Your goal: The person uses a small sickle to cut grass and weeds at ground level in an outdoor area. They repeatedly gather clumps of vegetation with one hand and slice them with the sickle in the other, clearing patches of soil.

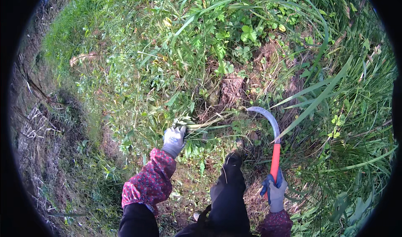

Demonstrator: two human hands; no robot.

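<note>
My left hand (174, 139), in a pale work glove with a floral sleeve cover, is closed around a bunch of cut grass and weeds (204, 127) whose stalks point right. My right hand (275, 188), in a grey and blue glove, grips the red handle of a sickle (275, 161). The curved metal blade (269, 117) arches up and to the left, its tip near the loose ends of the stalks. Long grass blades (320, 100) lie just right of the sickle blade.
My dark-trousered leg (230, 193) stands between my hands. Leafy weeds (248, 33) cover the ground ahead, around a patch of bare soil and dry stubble (232, 86). Tall grass (370, 105) grows at the right. Dry brush (37, 127) lies at the left.
</note>
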